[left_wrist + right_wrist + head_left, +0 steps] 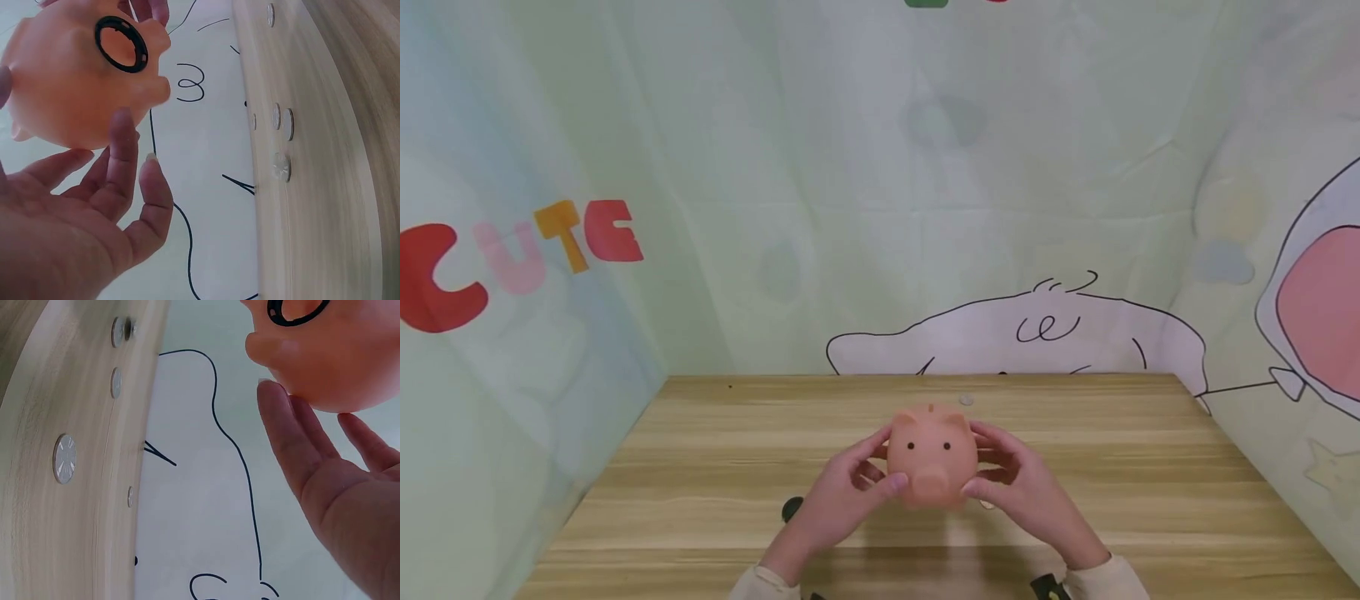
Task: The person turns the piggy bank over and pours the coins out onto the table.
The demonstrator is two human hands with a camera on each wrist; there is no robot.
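A pinkish-orange piggy bank (932,458) is held up off the table between both hands, its snout facing me and the coin slot on top. My left hand (842,498) grips its left side, thumb in front and fingers behind. On the opposite side my right hand (1028,492) holds it the same way. From below, the left wrist view shows a black ring (99,44) around the hole in the belly, with short feet beside it. Part of that ring (275,314) also appears in the right wrist view, above my fingertips (269,394).
Several silver coins lie on the wooden table (715,467), among them one coin (966,400) behind the piggy bank and another coin (65,459) in the right wrist view. A round black piece (792,508) sits left of my left wrist. Printed cloth (760,167) surrounds the table.
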